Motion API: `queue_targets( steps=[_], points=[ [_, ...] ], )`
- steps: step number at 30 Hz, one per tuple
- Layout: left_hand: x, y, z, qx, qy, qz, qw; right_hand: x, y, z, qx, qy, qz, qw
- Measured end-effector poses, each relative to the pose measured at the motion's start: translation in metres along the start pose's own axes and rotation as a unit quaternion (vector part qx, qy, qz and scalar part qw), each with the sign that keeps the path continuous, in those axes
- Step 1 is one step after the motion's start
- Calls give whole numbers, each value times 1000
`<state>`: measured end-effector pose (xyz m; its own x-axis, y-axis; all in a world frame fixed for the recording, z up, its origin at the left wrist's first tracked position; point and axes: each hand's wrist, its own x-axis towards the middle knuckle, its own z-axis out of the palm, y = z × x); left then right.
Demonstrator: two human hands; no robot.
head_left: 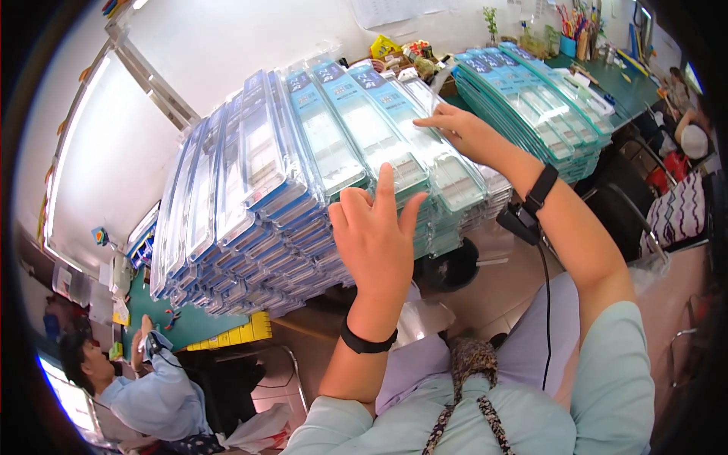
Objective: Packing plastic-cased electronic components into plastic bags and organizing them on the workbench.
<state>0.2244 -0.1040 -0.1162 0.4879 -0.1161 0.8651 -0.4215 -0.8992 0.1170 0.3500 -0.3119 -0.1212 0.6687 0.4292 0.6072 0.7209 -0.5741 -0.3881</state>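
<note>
Long, flat clear plastic packages with blue printed tops are piled in tall stacks before me. Some packages have blue edges (258,163), others green edges (364,125). At the near end of a green-edged package is my left hand (375,231), its index finger stretched over the package, thumb apart, other fingers partly bent. Farther right, my right hand (466,135) reaches over a neighbouring clear package (447,171), index finger pointing left and the other fingers partly curled. Neither hand has anything visible in its grasp. Whether the fingertips touch the plastic is hard to see.
Another stack of green-edged packages (531,106) stands to the right. A co-worker in light blue (155,394) sits at lower left beside a green table (144,307). Chairs (618,205) stand at right. A black cable (547,318) hangs from my right wrist. A dark round object (453,267) is below the stacks.
</note>
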Motion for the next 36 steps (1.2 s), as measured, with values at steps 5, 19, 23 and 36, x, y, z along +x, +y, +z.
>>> queue_targets(
  steps=[5,19,23,36],
  points=[
    [-1,2,-2,-11,-34,-13,999,11,10,5,-86,-34,10,996],
    [-9,9,-6,-19,25,-18,999,-72,-43,-69,-87,190,190,959],
    [-20,31,-7,-71,7,55,996,-102,-64,-62,-40,159,249,954],
    [-50,76,-4,-173,-129,94,972,-110,-82,1,-1,171,180,969]
  ],
)
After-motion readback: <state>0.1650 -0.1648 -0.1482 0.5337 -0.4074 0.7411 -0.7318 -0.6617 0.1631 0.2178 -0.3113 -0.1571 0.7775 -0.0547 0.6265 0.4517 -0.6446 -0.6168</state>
